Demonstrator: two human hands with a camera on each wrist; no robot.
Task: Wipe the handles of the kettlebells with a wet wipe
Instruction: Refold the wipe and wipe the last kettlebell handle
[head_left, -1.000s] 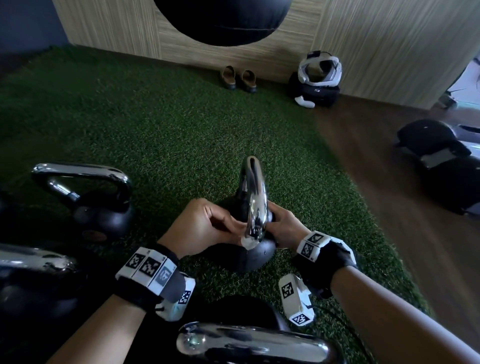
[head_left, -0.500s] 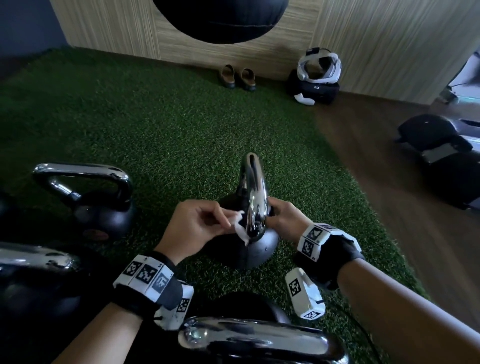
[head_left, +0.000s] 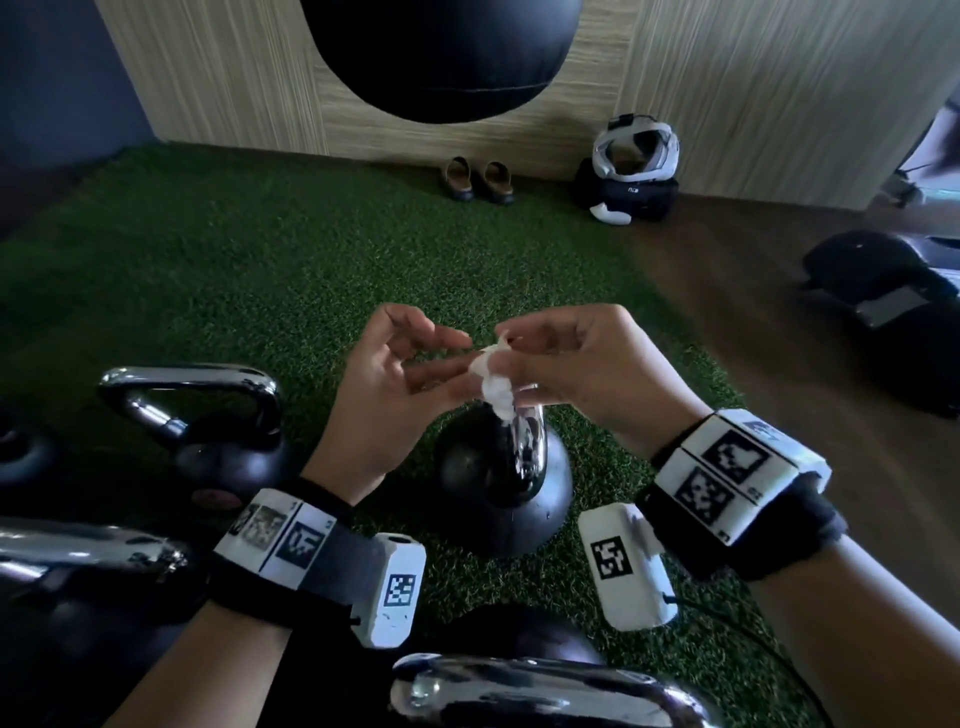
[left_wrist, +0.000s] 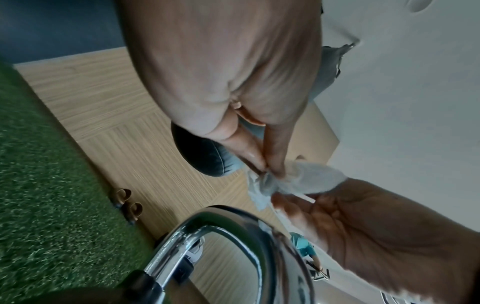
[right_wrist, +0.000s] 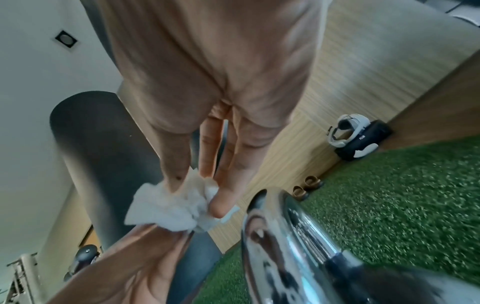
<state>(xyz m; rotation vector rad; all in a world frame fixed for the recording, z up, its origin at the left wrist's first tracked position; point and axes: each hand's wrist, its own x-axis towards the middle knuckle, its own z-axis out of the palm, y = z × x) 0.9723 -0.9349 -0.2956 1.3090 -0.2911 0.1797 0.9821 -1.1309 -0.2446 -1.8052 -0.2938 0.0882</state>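
Observation:
A crumpled white wet wipe (head_left: 491, 379) hangs between my two hands, above the middle kettlebell (head_left: 467, 488) and its upright chrome handle (head_left: 527, 447). My left hand (head_left: 462, 358) pinches the wipe's left side; in the left wrist view its fingertips (left_wrist: 272, 170) close on the wipe (left_wrist: 306, 181). My right hand (head_left: 511, 364) pinches the right side, thumb and fingers on the wipe (right_wrist: 182, 203). Neither hand touches the handle (right_wrist: 285, 236). A second kettlebell (head_left: 218, 415) stands to the left, and a third chrome handle (head_left: 545, 691) lies at the front.
Another chrome handle (head_left: 78, 556) shows at the far left. All stand on green turf (head_left: 260, 270). A black punching bag (head_left: 441, 52) hangs ahead. Shoes (head_left: 478, 179) and a headset on a case (head_left: 628, 171) sit by the wall. Dark gear (head_left: 883, 312) lies on the wooden floor at right.
Both hands have left the base of the middle kettlebell's handle and risen above it. The wipe came up with them and is now held between both hands.

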